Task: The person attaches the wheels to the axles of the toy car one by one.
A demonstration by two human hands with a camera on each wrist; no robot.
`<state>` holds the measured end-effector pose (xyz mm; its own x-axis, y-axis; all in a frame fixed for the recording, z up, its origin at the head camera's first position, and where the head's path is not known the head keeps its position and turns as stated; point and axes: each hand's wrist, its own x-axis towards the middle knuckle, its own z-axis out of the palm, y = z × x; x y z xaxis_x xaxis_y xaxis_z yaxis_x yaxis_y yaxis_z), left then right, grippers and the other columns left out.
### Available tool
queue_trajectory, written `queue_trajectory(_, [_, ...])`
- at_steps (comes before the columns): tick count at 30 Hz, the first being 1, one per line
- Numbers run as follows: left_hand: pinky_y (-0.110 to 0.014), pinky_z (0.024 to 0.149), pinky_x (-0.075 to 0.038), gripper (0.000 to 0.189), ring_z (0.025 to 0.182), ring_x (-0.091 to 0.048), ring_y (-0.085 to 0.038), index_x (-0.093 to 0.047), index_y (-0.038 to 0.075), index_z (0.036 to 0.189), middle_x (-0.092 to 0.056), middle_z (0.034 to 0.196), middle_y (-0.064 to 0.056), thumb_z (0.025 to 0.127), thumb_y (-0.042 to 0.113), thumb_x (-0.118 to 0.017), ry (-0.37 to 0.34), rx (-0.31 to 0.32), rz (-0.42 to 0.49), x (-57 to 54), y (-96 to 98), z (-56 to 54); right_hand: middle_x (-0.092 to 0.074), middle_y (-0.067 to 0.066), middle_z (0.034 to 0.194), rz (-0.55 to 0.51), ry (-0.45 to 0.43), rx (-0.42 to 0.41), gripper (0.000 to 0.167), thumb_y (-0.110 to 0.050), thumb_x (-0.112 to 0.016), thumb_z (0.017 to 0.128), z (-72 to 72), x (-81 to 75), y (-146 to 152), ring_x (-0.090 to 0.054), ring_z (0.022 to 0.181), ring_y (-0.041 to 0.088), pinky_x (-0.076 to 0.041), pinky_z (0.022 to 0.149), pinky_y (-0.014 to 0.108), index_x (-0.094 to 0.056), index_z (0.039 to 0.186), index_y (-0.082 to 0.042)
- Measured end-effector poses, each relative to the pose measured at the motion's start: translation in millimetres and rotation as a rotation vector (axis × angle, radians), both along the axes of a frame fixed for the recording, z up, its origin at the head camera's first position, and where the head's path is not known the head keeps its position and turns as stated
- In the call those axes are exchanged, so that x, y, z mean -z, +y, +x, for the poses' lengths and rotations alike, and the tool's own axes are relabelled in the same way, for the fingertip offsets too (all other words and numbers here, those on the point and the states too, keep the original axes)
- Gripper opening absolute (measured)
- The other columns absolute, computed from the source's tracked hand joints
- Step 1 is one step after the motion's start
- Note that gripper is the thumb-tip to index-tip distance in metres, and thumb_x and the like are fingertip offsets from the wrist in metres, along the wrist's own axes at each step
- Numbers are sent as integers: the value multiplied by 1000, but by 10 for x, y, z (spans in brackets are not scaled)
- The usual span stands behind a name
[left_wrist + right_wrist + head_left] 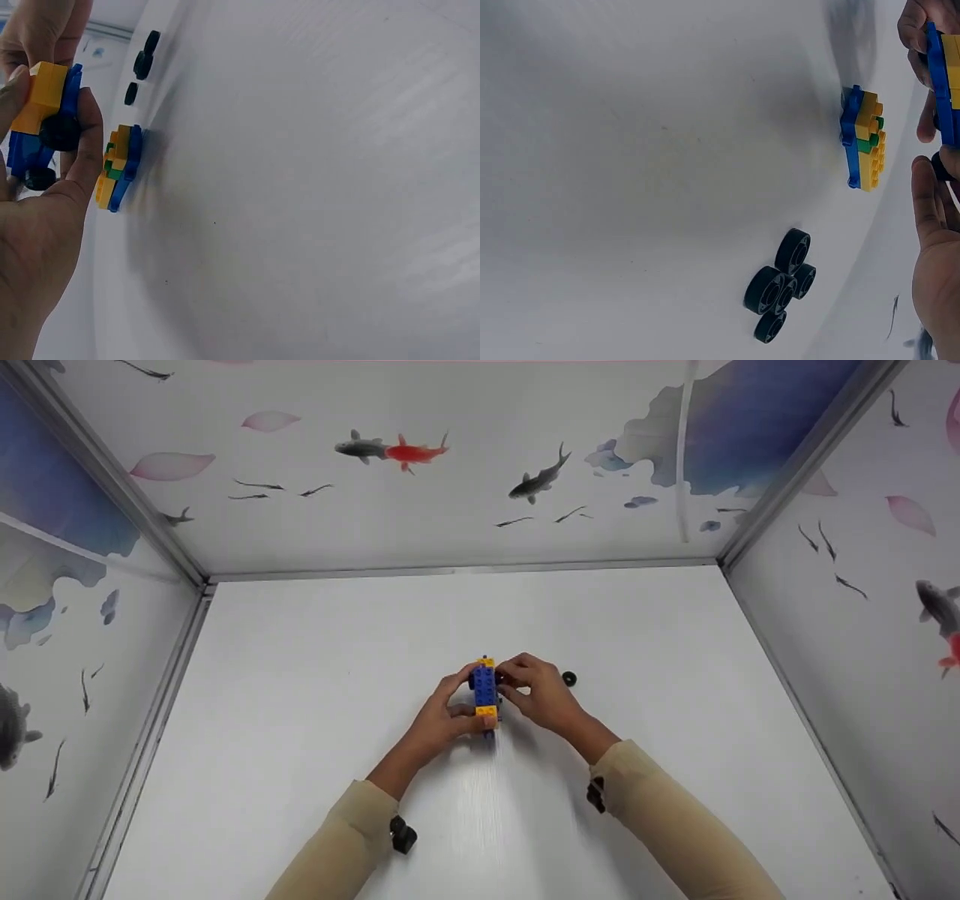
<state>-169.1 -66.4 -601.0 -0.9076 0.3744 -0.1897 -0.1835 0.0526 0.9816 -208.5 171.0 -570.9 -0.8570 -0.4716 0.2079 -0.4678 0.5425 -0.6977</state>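
A toy car (485,686) of blue and yellow building blocks is held up by my left hand (446,722), thumb near its yellow end and fingers along its left side. Two black wheels, one of them a near wheel (60,133), show on the car in the left wrist view. My right hand (546,692) is at the car's right side, pinching a black toy wheel (940,166) against its blue base. Below the hands, a second block car (861,139), blue with yellow and green blocks and no wheels showing, stands on the table.
Several loose black wheels (765,289) lie clustered on the white table (300,697); one loose wheel (569,679) shows right of my right hand in the head view. Printed panels with fish, such as the back wall (465,510), enclose the table on three sides.
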Motion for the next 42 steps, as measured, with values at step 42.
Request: queue_trajectory(42, [-42,111,-62,82,129,-67,-34,-47,31,149,-21,181,9,87,3,-92,133,22,-43,7,-68,-5,-73,19,135,155,0,149,36,-1,-80,99,-44,82,606,-74,118,38,-64,97,52,-76,135,1])
